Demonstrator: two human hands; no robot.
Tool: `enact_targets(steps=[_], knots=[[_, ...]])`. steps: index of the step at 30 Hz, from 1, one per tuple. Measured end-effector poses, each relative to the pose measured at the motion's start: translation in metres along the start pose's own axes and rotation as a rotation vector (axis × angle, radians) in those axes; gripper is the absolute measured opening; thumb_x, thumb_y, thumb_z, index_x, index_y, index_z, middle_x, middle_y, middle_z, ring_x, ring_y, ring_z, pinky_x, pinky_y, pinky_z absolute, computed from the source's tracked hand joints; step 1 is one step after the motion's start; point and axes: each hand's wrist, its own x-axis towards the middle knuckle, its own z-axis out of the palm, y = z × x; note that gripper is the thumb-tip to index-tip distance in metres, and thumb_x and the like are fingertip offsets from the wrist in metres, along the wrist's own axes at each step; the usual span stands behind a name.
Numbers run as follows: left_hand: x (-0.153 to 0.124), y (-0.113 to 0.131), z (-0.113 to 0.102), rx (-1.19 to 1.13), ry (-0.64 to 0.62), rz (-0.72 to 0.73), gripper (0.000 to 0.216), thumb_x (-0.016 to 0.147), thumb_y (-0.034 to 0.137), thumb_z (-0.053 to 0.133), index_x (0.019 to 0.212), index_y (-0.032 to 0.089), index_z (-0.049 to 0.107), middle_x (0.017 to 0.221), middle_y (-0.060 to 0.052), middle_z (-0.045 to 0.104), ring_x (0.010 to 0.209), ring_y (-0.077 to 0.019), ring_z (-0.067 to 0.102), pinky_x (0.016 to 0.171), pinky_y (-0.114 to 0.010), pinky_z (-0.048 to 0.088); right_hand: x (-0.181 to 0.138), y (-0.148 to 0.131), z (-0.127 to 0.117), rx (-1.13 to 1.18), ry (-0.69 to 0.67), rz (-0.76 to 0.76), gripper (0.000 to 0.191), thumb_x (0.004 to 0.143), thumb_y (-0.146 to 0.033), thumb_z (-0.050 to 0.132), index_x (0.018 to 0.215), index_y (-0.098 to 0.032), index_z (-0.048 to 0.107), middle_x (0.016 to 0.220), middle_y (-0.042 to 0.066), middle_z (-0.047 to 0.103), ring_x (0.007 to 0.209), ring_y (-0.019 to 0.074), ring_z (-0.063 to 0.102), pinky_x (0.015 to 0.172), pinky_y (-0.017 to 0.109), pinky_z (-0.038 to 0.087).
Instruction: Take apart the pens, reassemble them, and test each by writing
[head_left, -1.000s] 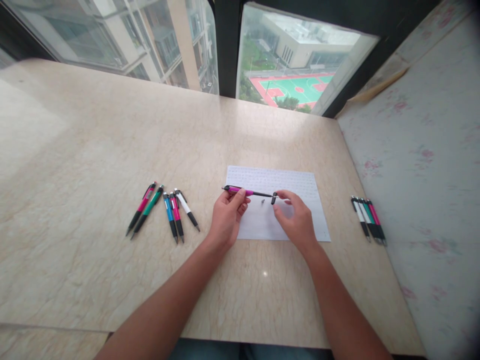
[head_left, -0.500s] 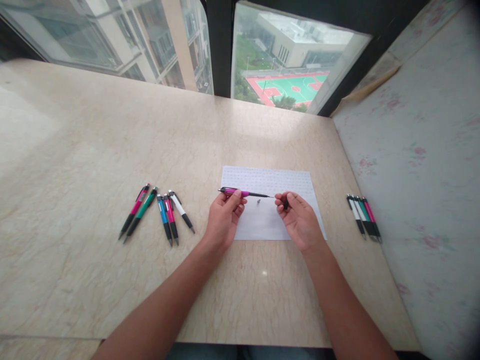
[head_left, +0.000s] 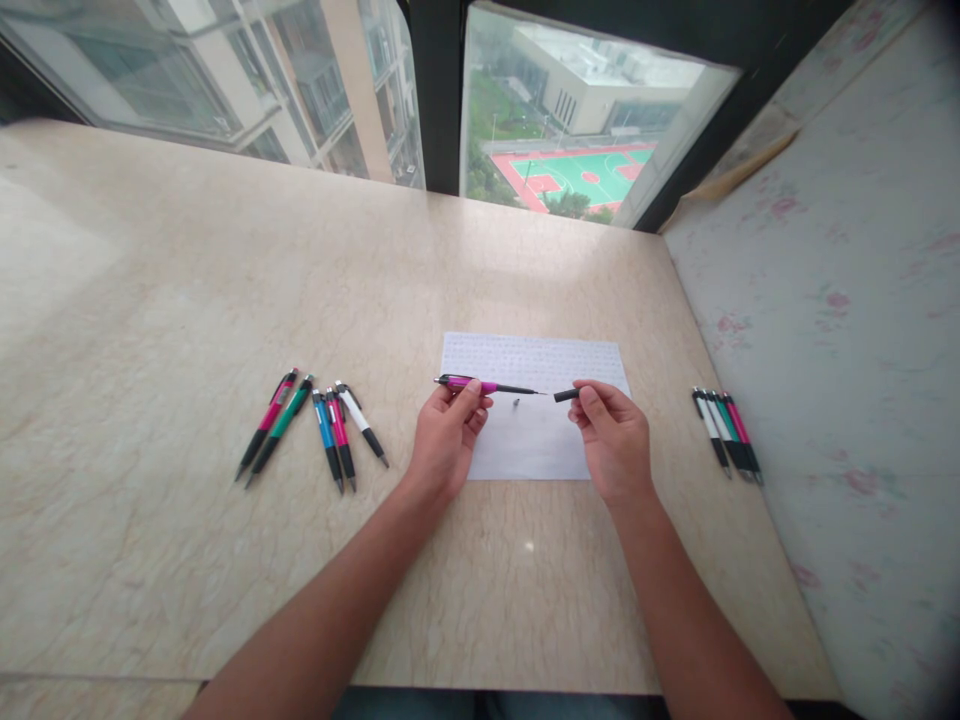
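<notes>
My left hand (head_left: 452, 430) is closed around the purple barrel of a pen (head_left: 489, 387), held level above the paper. A thin dark refill sticks out of the barrel's right end, its fine tip bare. Between thumb and fingers, my right hand (head_left: 613, 435) pinches a black pen grip (head_left: 566, 396), which points left toward the refill tip with a small gap between them. A small metallic pen tip (head_left: 516, 403) lies on the sheet of paper (head_left: 529, 455) below the refill. Rows of faint writing cover the upper part of the sheet.
Left of my hands lie a pink pen (head_left: 268, 420) and a green pen (head_left: 280, 430), beside a blue, a pink and a white pen (head_left: 361, 423). Several more pens (head_left: 726, 432) lie by the papered wall (head_left: 840, 400) at right. Windows stand behind the marble-patterned counter (head_left: 187, 560).
My right hand has turned and shifted slightly right. The black grip, mostly hidden in the fingers before, now sticks out leftward in line with the refill. My left hand has hardly moved.
</notes>
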Motion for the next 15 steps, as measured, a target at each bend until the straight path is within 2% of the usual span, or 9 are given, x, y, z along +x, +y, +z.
enact_targets(steps=[5,11,15], knots=[[-0.0006,-0.0003,0.0004,0.002,0.002,-0.002,0.021,0.073,0.024,0.079,0.084,0.014,0.065,0.087,-0.004,0.068,0.071,-0.007,0.06,0.062,-0.017,0.046,-0.0014,0.0019,0.0,-0.069,-0.002,-0.036,0.019,0.077,-0.038,0.075,0.088,-0.023,0.074,0.073,0.001,0.065,0.062,0.012,0.054,0.062,0.03,0.047],[-0.0026,-0.0007,0.0018,0.037,-0.026,-0.021,0.022,0.073,0.026,0.079,0.087,0.015,0.065,0.093,-0.005,0.07,0.073,-0.008,0.062,0.064,-0.018,0.047,-0.0055,0.0031,0.0025,-0.219,-0.075,-0.087,0.019,0.078,-0.037,0.074,0.091,-0.024,0.074,0.071,0.0,0.066,0.063,0.0133,0.057,0.06,0.029,0.049],[-0.0029,0.0022,0.0029,0.056,-0.05,-0.002,0.022,0.073,0.027,0.078,0.088,0.015,0.065,0.094,-0.006,0.071,0.074,-0.0084,0.062,0.065,-0.018,0.047,-0.0065,0.0007,0.003,-0.29,-0.055,-0.125,0.019,0.078,-0.038,0.074,0.091,-0.024,0.074,0.071,0.0,0.066,0.064,0.0141,0.059,0.06,0.03,0.052]])
